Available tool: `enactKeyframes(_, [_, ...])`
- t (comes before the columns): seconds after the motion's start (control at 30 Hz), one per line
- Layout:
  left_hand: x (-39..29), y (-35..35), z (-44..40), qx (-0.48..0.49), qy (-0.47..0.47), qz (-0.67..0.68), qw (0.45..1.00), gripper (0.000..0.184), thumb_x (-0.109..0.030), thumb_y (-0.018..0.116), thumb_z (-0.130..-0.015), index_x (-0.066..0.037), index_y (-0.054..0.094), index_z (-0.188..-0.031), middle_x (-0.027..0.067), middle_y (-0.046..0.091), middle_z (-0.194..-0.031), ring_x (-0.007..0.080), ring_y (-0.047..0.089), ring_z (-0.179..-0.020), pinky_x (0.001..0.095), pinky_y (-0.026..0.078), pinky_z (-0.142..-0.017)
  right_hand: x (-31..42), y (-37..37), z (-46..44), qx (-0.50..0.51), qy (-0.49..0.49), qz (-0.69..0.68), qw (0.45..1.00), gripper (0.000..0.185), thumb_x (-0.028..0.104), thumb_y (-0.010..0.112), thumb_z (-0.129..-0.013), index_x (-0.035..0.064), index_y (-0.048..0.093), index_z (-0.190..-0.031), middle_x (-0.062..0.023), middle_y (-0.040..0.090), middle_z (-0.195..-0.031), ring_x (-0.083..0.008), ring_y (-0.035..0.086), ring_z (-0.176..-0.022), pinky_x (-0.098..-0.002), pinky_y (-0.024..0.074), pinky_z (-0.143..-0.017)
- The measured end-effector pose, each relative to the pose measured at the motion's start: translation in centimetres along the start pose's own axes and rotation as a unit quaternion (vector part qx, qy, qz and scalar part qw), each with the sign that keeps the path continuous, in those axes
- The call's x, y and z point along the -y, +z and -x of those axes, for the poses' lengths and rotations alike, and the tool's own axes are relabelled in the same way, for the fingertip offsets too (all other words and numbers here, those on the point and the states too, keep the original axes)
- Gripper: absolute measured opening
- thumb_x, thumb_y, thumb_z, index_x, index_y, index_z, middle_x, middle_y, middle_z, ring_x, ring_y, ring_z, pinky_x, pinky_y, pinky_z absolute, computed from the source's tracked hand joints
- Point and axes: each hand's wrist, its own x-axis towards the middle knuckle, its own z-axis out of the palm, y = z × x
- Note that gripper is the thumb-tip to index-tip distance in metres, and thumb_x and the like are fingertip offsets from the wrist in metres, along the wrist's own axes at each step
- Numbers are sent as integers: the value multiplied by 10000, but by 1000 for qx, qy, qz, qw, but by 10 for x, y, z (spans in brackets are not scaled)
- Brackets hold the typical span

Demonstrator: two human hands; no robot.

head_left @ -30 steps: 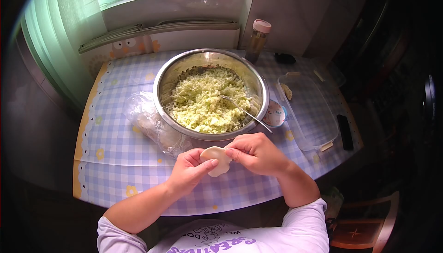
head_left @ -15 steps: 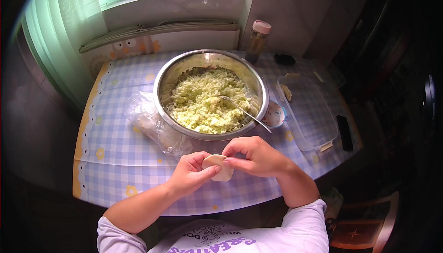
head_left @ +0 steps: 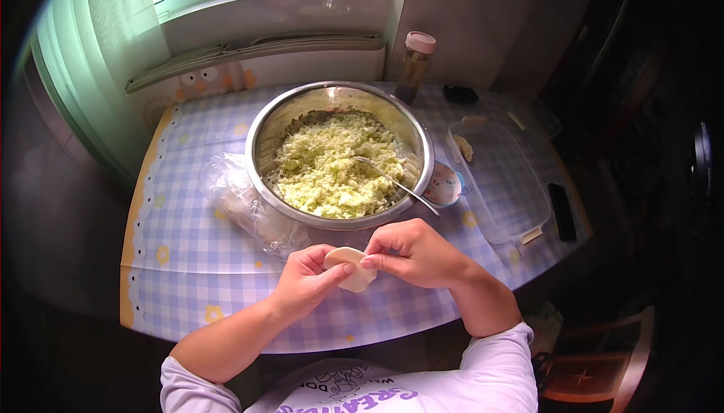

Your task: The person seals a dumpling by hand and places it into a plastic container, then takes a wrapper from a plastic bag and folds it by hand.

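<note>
A pale round dumpling wrapper (head_left: pixel 357 280) is held up between both hands above the table's near edge. My left hand (head_left: pixel 308 280) grips its left side, with the thumb lying across its face. Thumb and fingers of my right hand (head_left: pixel 407 255) pinch the wrapper's upper right edge. Just beyond the hands stands a large steel bowl (head_left: pixel 258 179) with chopped green-white filling (head_left: pixel 335 160) in it. A metal spoon (head_left: pixel 403 187) leans in the filling, its handle over the bowl's right rim.
A clear plastic bag (head_left: pixel 253 206) lies left of the bowl. On the right are a small patterned dish (head_left: pixel 445 185), a clear plastic container (head_left: pixel 504 228) with a dumpling (head_left: pixel 464 148) inside, and a black phone (head_left: pixel 562 212). A pink-lidded bottle (head_left: pixel 413 68) stands behind, and a wooden chair (head_left: pixel 592 375) at lower right.
The view has shifted slightly. Both hands keep hold of the wrapper, which is turned a little, and the right fingers sit slightly differently on its edge.
</note>
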Motion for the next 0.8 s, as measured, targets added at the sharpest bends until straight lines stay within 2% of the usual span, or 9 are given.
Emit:
enactKeyframes(0.13, [0, 1, 0, 1, 7, 1, 1000, 180, -66, 638, -903, 22, 601, -1054, 96, 667, -985, 136, 642, -893, 275, 527, -790, 2, -3, -1, 29, 49, -43, 997, 140, 154, 680, -862, 17, 689, -892, -59, 662, -736, -97, 611, -688, -262, 480, -629])
enactKeyframes(0.23, [-1, 1, 0, 4, 12, 2, 1000, 181, -68, 637, -904, 21, 598, -1056, 98, 666, -990, 142, 640, -903, 285, 524, -806, -4, -5, -4, 47, 68, -76, 994, 180, 166, 630, -913, 1, 690, -950, -45, 675, -793, -79, 608, -747, -249, 493, -680])
enactKeyframes(0.43, [-3, 1, 0, -2, 13, -5, 1000, 194, -75, 638, -904, 19, 594, -1068, 98, 661, -1003, 153, 638, -923, 298, 519, -828, -11, -3, -5, 68, 103, -191, 974, 254, 187, 550, -970, -29, 667, -1039, -57, 679, -944, -102, 616, -856, -252, 506, -768])
enactKeyframes(0.63, [-1, 1, 0, -3, 14, -1, 1000, 199, -80, 642, -903, 16, 595, -1071, 93, 660, -1008, 154, 639, -927, 295, 521, -824, -11, 2, -4, 44, 85, -174, 980, 253, 169, 552, -962, -21, 640, -1103, -55, 682, -953, -99, 620, -876, -253, 504, -777])
enactKeyframes(0.73, [0, 0, -1, 2, 8, 0, 1000, 200, -84, 643, -903, 17, 596, -1069, 89, 661, -1003, 151, 639, -926, 291, 521, -819, -11, 1, -5, 39, 52, -124, 990, 251, 177, 589, -937, -10, 642, -1095, -51, 685, -942, -87, 616, -851, -249, 501, -766])
enactKeyframes(0.8, [-1, 1, 0, 2, 9, 2, 1000, 199, -86, 643, -903, 16, 597, -1068, 86, 661, -998, 144, 638, -919, 285, 522, -812, -8, -1, -5, 55, 66, -111, 990, 238, 180, 625, -910, -2, 649, -1061, -43, 687, -913, -82, 611, -822, -248, 498, -733])
